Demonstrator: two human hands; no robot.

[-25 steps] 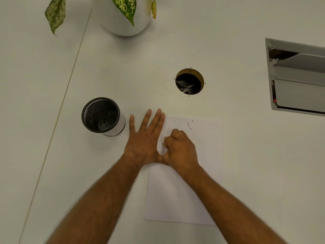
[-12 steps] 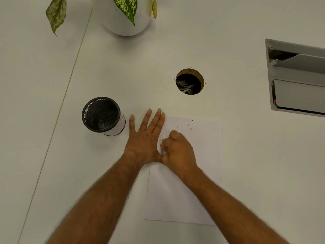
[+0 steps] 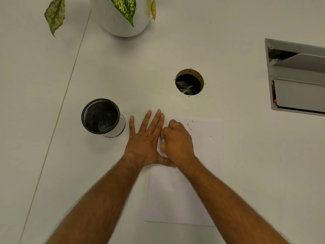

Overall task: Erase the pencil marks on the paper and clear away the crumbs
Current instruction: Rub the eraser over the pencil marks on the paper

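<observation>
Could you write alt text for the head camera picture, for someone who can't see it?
Seen from above, a person's left hand lies flat, pinning the upper left corner of a sheet of paper on a white table, while the closed right hand presses on the sheet beside it. Dark crumbs dot the paper's top. A black mesh cup stands left.
</observation>
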